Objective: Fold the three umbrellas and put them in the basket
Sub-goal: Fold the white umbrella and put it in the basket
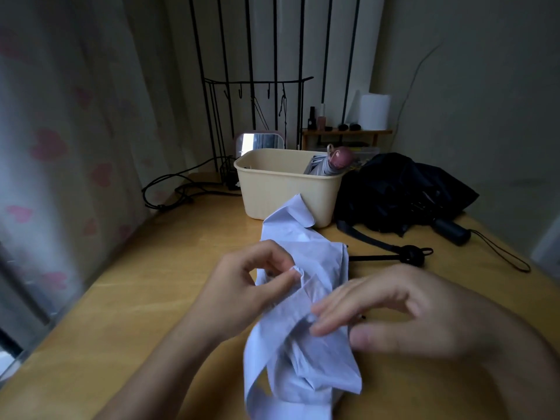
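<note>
A pale lavender umbrella [303, 256] lies collapsed along the wooden table [151, 298], its loose canopy running from the basket toward me. My left hand [242, 286] pinches a fold of its fabric between thumb and fingers. My right hand [409, 316] grips the fabric lower down, fingertips on a pleat. The cream plastic basket [272, 189] stands behind, holding one folded umbrella with a pink handle [336, 163] upright in its right corner. A black umbrella [400, 189] lies unfolded and crumpled to the right of the basket, its handle [451, 230] and wrist cord pointing right.
A black strap and a small black stand [409, 254] lie on the table right of the lavender canopy. Behind the basket are a mirror [260, 142], a black wire rack [257, 86], cables [181, 189] and a small shelf with bottles and a paper roll [374, 112]. A curtain hangs at the left.
</note>
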